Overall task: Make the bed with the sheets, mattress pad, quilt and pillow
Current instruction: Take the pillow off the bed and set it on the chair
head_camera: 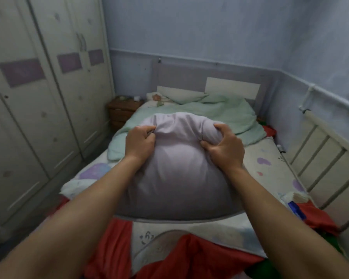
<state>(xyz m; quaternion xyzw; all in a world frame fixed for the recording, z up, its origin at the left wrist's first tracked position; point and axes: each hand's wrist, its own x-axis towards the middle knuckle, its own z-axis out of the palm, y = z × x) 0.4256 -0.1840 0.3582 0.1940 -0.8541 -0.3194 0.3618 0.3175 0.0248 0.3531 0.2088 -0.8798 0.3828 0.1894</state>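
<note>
A big pale lilac pillow [177,174] is held up over the bed in front of me. My left hand [140,142] grips a bunch of its fabric at the upper left corner. My right hand [223,146] grips the upper right corner, fingers curled into the cloth. Behind it a crumpled mint green quilt [226,115] lies across the head half of the bed. The mattress [270,168] shows a white cover with purple patches. Red sheet fabric [109,244] lies bunched at the near end.
A white wardrobe [38,117] with purple panels fills the left side. A wooden nightstand [122,109] stands beside the headboard [232,87]. A white slatted rail [320,158] runs along the bed's right side, below a blue wall. A blue object [295,209] lies on red cloth at the right.
</note>
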